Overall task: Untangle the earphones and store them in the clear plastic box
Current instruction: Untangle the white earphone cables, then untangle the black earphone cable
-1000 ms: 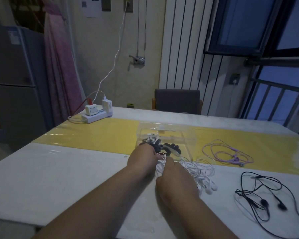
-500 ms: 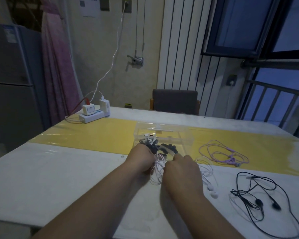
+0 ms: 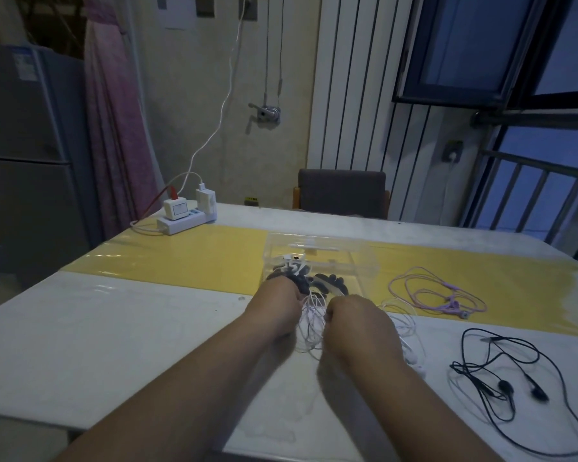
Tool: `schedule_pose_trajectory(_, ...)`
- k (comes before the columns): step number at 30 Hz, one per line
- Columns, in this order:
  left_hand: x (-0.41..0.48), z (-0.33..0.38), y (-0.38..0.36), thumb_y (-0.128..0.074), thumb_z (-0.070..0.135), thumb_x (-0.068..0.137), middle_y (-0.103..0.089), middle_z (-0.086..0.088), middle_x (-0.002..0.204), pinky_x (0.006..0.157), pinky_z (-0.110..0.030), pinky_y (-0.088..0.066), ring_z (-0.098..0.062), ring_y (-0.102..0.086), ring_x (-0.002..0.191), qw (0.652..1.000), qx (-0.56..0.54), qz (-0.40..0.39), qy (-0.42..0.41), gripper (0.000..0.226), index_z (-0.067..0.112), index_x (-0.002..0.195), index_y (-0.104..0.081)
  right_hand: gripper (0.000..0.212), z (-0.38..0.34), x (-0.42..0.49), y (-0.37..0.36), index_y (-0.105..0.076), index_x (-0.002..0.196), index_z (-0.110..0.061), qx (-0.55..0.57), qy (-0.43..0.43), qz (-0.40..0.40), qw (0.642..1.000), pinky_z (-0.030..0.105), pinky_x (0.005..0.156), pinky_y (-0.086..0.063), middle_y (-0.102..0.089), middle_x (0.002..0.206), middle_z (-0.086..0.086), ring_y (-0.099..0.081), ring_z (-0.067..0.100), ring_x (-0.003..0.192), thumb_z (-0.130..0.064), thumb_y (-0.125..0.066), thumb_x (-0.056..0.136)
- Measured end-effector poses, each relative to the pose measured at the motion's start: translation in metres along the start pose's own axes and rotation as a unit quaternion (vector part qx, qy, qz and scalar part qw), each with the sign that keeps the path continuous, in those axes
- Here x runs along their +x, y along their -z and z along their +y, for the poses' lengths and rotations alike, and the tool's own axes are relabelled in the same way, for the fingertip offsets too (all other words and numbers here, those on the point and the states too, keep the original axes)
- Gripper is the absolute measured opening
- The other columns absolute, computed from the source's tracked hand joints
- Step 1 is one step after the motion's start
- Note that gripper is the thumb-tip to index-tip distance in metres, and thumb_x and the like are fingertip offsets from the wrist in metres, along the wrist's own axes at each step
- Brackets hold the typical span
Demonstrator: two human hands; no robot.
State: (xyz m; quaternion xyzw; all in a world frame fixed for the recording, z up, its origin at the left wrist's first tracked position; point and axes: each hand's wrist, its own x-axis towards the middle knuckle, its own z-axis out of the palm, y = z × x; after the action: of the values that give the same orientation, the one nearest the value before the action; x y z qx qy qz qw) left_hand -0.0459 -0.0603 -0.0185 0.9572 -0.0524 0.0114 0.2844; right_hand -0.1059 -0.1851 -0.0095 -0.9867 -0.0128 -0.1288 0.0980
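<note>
At the table, left grip and right grip pinch white earphones between them.

Table bears box, purple earphones, apparently black earphones.

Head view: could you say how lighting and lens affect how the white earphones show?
Head view: dim, bluish light; the white earphones between left hand and right hand show faintly; the clear plastic box nearly vanishes against the yellow strip; the wide lens tilts the fridge.
</note>
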Motion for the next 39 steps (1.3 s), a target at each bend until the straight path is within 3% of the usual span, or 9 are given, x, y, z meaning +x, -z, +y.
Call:
schedule_pose_trajectory(2,0.001,-0.001,0.002,-0.055,0.012,0.093,-0.059,-0.002,0.069,0.059,-0.024,-0.035,-0.025,-0.06,0.079,1.0,0.01,0.009,0.0,0.021,0.013,0.08,-0.072,0.02,0.002,0.001,0.003,-0.061,0.094,-0.019,0.037,-0.003,0.016,0.999,0.028,0.063,-0.034,-0.064,0.096,0.005,-0.052,0.025,0.08,-0.007,-0.053,0.08)
schedule_pose_trajectory(6,0.0,-0.001,0.006,-0.054,0.005,0.083,-0.063,-0.006,0.067,0.058,-0.026,-0.04,-0.027,-0.06,0.072,0.998,-0.009,0.066,0.006,0.025,0.013,0.064,-0.068,0.017,0.008,0.003,0.004,-0.062,0.088,-0.018,0.096,-0.005,0.069,0.993,0.032,0.062,-0.041,-0.065,0.089,0.005,-0.058,0.027,0.083,-0.008,-0.049,0.082)
schedule_pose_trajectory(10,-0.004,0.005,0.016,-0.055,0.007,0.085,-0.071,-0.002,0.087,0.063,-0.026,-0.045,-0.022,-0.063,0.08,0.994,-0.026,0.104,-0.008,0.025,0.02,0.081,-0.075,0.015,0.007,0.006,0.005,-0.065,0.086,-0.02,0.093,0.004,0.064,0.994,0.031,0.065,-0.045,-0.067,0.089,0.002,-0.061,0.027,0.085,-0.013,-0.054,0.081)
schedule_pose_trajectory(15,-0.008,0.014,0.023,-0.053,0.011,0.086,-0.072,-0.002,0.092,0.072,-0.033,-0.054,-0.024,-0.063,0.084,0.992,-0.026,0.112,-0.042,0.023,0.019,0.086,-0.075,0.014,0.008,0.009,0.014,-0.067,0.084,-0.02,0.156,-0.009,0.092,0.983,0.034,0.068,-0.05,-0.069,0.087,0.001,-0.061,0.026,0.084,-0.017,-0.053,0.084)
schedule_pose_trajectory(23,-0.01,0.037,0.022,-0.055,0.016,0.092,-0.069,0.003,0.1,0.076,-0.03,-0.051,-0.015,-0.061,0.09,0.987,-0.075,0.119,-0.081,0.021,0.023,0.1,-0.072,0.01,0.031,0.012,0.025,-0.064,0.083,-0.022,0.182,-0.025,0.113,0.976,0.034,0.068,-0.048,-0.067,0.087,-0.001,-0.059,0.023,0.083,-0.019,-0.055,0.086)
schedule_pose_trajectory(27,-0.011,0.063,0.012,-0.056,0.016,0.093,-0.069,0.003,0.093,0.073,-0.027,-0.047,-0.01,-0.061,0.084,0.982,-0.113,0.103,-0.107,0.019,0.02,0.104,-0.071,0.012,0.058,0.01,0.036,-0.066,0.089,-0.021,0.152,-0.059,0.116,0.98,0.033,0.067,-0.045,-0.068,0.092,0.001,-0.058,0.025,0.086,-0.02,-0.054,0.087)
schedule_pose_trajectory(34,-0.015,0.113,-0.035,-0.062,0.019,0.09,-0.07,-0.001,0.104,0.081,-0.025,-0.047,-0.018,-0.063,0.098,0.978,-0.133,0.033,-0.16,0.018,0.017,0.105,-0.071,0.02,0.11,0.0,0.049,-0.069,0.102,-0.021,0.104,-0.13,0.11,0.98,0.032,0.077,-0.047,-0.07,0.107,0.003,-0.061,0.028,0.099,-0.021,-0.056,0.087)
schedule_pose_trajectory(39,-0.022,0.148,-0.065,-0.062,0.018,0.088,-0.069,-0.003,0.11,0.082,-0.026,-0.046,-0.02,-0.062,0.103,0.978,-0.089,-0.019,-0.189,0.022,0.018,0.108,-0.07,0.029,0.157,-0.013,0.056,-0.063,0.11,-0.021,0.038,-0.213,0.045,0.975,0.034,0.081,-0.05,-0.066,0.112,0.006,-0.059,0.032,0.102,-0.031,-0.058,0.083)
